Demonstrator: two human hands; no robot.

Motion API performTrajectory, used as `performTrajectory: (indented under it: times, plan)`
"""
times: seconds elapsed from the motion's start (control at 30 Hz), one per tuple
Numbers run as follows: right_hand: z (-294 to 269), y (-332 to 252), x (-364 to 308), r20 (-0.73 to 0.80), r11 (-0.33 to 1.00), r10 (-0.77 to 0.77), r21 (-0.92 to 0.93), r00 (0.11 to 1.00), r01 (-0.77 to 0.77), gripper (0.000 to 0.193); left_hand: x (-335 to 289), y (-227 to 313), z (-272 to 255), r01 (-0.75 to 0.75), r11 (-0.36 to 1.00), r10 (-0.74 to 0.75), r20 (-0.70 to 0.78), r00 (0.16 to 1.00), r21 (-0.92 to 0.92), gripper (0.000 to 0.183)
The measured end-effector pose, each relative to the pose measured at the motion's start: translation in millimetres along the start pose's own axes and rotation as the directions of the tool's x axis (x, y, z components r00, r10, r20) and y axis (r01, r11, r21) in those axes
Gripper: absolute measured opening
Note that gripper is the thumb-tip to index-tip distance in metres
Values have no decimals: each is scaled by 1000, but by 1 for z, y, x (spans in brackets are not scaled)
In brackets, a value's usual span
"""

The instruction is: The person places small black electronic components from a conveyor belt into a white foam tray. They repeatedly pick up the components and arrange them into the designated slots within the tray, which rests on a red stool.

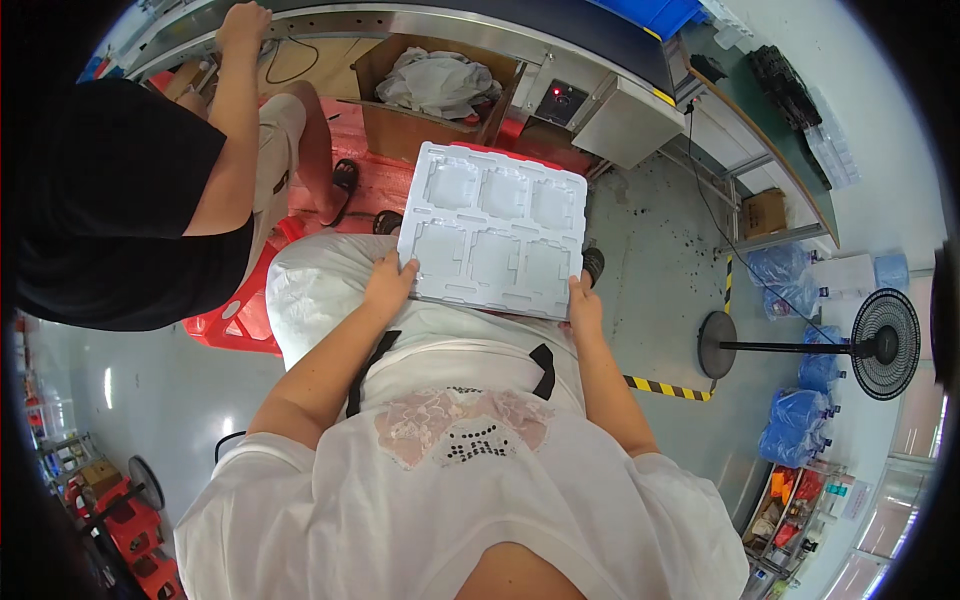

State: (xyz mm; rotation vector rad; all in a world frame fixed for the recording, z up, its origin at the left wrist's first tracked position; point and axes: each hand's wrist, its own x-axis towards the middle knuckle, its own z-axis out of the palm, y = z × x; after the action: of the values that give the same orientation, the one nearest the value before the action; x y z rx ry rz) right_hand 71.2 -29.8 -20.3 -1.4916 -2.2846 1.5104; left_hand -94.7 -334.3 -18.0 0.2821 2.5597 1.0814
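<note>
A white moulded plastic tray [466, 224] with several square recesses lies over my lap, tilted a little. Nothing sits in the recesses that I can see. My left hand [390, 282] grips its near left corner, thumb on top. At the near right corner my right hand [583, 300] is closed on the tray's edge. The fingers of both hands are partly hidden beneath it. A strip of red shows along the tray's far edge, and I cannot make out what it belongs to.
Close on my left a person in black [130, 200] sits on a red stool [240, 318]. Ahead are a conveyor bench [440, 22] and a cardboard box [390, 125] of crumpled white plastic. A black stand fan [884, 342] and blue water bottles [790, 425] stand at the right.
</note>
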Motion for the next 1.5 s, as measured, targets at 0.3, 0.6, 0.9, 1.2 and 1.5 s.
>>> performTrajectory:
  times: [0.3,0.6,0.9,1.2,1.5]
  plan:
    - [6,-17,-10,-200,895,-436,-204,877,398,37,3,3,-1,-206,969,181,-176,968,-139,49]
    - [-28,-42,2,-161,939,-317,-194,935,285,41,12,41,-27,-196,949,188,-56,981,-248,38]
    - [-74,-139,-34,230,455,-453,891,861,1,61,29,101,-103,404,204,-191,368,910,-892,24]
    - [-7,-4,-44,-52,802,-592,-144,804,580,46,33,81,-109,360,391,-189,309,932,-847,25]
    - [12,-15,-71,240,267,-826,-632,511,728,32,33,68,-91,342,415,-93,334,938,-843,33]
